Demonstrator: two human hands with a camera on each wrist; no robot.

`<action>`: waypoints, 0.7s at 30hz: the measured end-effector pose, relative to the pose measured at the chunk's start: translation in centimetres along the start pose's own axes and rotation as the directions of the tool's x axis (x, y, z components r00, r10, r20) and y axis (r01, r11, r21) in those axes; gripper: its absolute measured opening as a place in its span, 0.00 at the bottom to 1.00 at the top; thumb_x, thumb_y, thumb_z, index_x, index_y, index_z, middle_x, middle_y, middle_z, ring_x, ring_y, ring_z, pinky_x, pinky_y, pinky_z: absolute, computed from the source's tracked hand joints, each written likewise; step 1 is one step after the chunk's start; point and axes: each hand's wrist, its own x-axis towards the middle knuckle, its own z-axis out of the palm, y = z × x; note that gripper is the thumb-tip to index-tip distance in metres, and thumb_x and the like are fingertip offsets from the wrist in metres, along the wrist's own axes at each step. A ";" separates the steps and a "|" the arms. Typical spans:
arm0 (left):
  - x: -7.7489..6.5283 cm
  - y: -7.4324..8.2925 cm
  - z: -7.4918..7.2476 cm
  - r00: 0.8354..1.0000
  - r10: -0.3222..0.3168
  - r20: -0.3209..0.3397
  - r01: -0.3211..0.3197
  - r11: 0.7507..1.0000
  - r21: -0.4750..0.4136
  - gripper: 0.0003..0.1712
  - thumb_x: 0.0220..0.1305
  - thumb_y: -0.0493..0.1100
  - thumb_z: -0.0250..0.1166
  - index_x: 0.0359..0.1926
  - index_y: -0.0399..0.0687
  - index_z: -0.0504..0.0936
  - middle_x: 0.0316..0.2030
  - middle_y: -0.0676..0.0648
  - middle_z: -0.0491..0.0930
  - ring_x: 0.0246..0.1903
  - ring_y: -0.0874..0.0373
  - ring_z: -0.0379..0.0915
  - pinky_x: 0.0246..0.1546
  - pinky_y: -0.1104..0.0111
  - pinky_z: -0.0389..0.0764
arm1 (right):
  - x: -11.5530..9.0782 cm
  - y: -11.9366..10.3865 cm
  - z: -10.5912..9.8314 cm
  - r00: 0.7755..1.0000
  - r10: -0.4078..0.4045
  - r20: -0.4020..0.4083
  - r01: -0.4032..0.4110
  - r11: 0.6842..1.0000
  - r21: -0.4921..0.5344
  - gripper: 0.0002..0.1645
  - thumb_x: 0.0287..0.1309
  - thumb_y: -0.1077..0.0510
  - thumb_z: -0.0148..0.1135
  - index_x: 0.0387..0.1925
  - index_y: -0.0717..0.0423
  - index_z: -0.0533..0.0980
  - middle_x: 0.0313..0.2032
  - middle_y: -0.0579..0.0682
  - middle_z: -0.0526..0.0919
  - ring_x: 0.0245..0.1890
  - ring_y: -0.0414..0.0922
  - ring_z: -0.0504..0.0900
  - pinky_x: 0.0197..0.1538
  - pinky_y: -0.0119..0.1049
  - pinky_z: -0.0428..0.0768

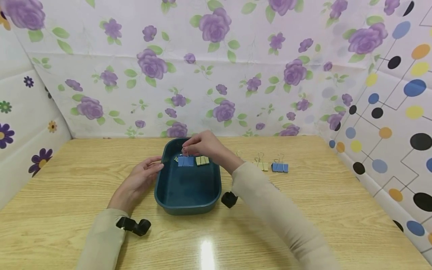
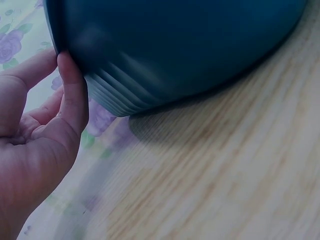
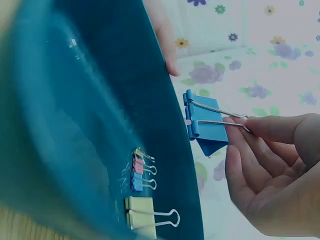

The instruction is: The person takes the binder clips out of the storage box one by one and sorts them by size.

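My right hand pinches the wire handles of a large blue binder clip, holding it over the far part of a dark teal tray. In the right wrist view, a large yellow binder clip lies inside the tray. Beside it sit small blue, pink and yellow binder clips. On the tray's left side, my left hand holds the rim between thumb and finger; the left wrist view shows these fingertips at the edge.
Right of the tray, a yellow binder clip and a blue binder clip stand on the wooden table. Another clip's wire handle shows behind my right arm, which hides the rest. Flower-patterned cloth rises behind the table.
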 end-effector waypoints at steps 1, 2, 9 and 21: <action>0.0 0.0 0.0 1.000 0.001 0.002 -0.001 1.000 0.001 0.30 0.70 0.35 0.58 0.67 0.30 0.57 0.44 0.50 0.78 0.43 0.64 0.75 0.47 0.75 0.76 | -0.3 0.1 -0.2 1.000 -0.006 0.003 0.006 1.000 0.001 0.13 0.62 0.63 0.63 0.47 0.66 0.82 0.37 0.53 0.85 0.37 0.44 0.85 0.49 0.40 0.81; 0.0 0.0 0.0 1.000 0.001 0.001 -0.001 1.000 0.001 0.30 0.70 0.36 0.58 0.66 0.30 0.57 0.43 0.50 0.78 0.43 0.64 0.75 0.47 0.75 0.76 | -0.6 0.1 -0.4 1.000 -0.013 0.006 0.013 1.000 0.005 0.13 0.63 0.63 0.62 0.47 0.67 0.81 0.37 0.53 0.85 0.38 0.44 0.85 0.49 0.41 0.81; 0.0 -0.1 0.0 1.000 -0.001 0.001 0.001 1.000 -0.009 0.32 0.70 0.36 0.59 0.67 0.29 0.56 0.44 0.50 0.79 0.44 0.64 0.75 0.46 0.75 0.76 | -2.0 0.9 -2.2 1.000 -0.022 -0.020 0.021 1.000 -0.021 0.13 0.63 0.62 0.62 0.46 0.66 0.82 0.38 0.54 0.85 0.38 0.45 0.85 0.50 0.40 0.80; -0.1 0.0 0.1 1.000 0.005 0.005 -0.004 1.000 -0.011 0.33 0.69 0.36 0.59 0.68 0.29 0.55 0.45 0.49 0.78 0.44 0.64 0.75 0.47 0.74 0.76 | -3.5 3.2 -6.4 0.995 -0.008 -0.098 -0.002 0.995 -0.100 0.12 0.65 0.62 0.60 0.46 0.65 0.81 0.40 0.54 0.85 0.41 0.46 0.84 0.48 0.38 0.81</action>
